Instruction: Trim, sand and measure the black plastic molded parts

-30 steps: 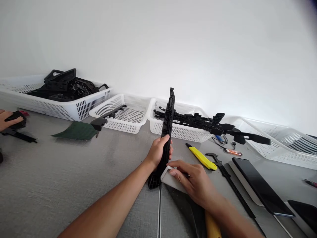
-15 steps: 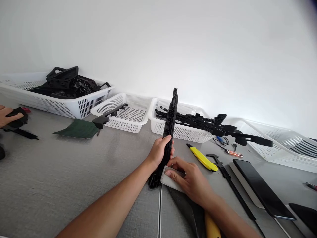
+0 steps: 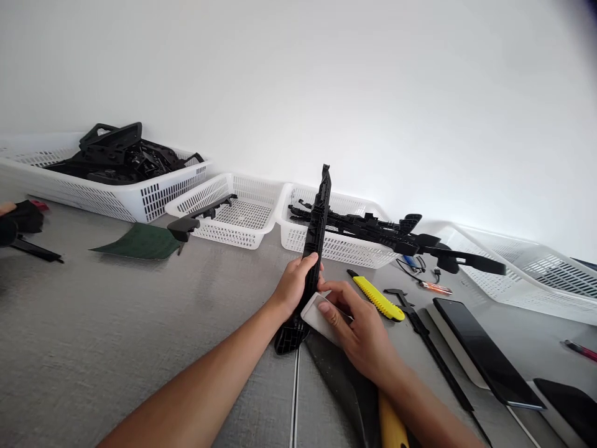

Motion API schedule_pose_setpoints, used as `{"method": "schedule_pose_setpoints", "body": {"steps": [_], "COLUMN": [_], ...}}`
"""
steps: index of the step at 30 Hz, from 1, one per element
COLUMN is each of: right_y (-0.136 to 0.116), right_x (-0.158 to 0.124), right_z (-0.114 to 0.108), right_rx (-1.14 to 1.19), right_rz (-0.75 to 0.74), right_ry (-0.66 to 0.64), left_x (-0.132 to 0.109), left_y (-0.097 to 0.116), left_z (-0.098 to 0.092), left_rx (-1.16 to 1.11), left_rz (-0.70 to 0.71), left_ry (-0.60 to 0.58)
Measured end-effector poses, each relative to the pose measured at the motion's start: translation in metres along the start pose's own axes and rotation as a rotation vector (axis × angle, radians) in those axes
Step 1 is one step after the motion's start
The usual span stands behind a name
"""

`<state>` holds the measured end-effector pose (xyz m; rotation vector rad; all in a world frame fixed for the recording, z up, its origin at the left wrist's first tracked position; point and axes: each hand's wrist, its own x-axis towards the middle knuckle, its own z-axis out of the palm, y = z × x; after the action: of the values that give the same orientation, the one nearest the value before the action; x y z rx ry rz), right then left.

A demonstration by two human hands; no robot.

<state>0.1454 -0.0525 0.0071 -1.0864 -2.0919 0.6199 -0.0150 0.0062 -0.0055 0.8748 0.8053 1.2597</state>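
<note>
My left hand (image 3: 293, 287) is wrapped around the lower half of a long black plastic trim piece (image 3: 318, 225), thumb lying along it. The piece is tilted up, its ribbed side showing and its broad lower end close to the table. In my right hand (image 3: 364, 333) is a pale flat block (image 3: 319, 316), gripped between thumb and fingers. The block's near end meets the right edge of the trim piece, below my left hand; the contact face is hidden. Beneath my right forearm lie a dark sheet (image 3: 342, 382) and a yellow handle (image 3: 392, 423).
White baskets (image 3: 224, 233) line the wall, some holding black parts (image 3: 401, 239). To the right lie a yellow utility knife (image 3: 379, 298), a caliper (image 3: 426, 339) and a phone (image 3: 485, 348). A green sheet (image 3: 140, 241) lies left, near another person's hand (image 3: 6, 208).
My right hand and the pale block have moved slightly up along the trim piece. My left hand keeps its hold. The whole view has shifted a little, and the other person's hand shows less.
</note>
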Motion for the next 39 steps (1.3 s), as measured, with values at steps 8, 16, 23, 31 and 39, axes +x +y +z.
{"method": "schedule_pose_setpoints", "body": {"steps": [8,16,23,31,39], "right_y": [-0.005,-0.008,-0.009,-0.010,-0.013], "right_x": [0.000,0.000,0.001,-0.003,-0.001], "right_z": [-0.003,-0.004,-0.003,-0.005,-0.006], "right_rx": [0.019,0.023,0.072,0.095,0.131], "right_rz": [-0.056,0.074,0.067,0.034,0.033], "right_ry": [-0.115,-0.180,-0.216,-0.213,-0.271], "left_x": [0.000,0.001,0.002,0.003,0.004], "left_y": [0.000,-0.001,-0.001,-0.001,-0.002], "left_z": [0.000,-0.002,-0.002,-0.002,-0.002], "left_rx": [-0.023,0.000,0.018,0.011,0.004], "left_rz": [-0.021,-0.006,-0.012,-0.004,-0.026], "left_ry": [-0.022,-0.017,-0.012,0.013,0.005]}}
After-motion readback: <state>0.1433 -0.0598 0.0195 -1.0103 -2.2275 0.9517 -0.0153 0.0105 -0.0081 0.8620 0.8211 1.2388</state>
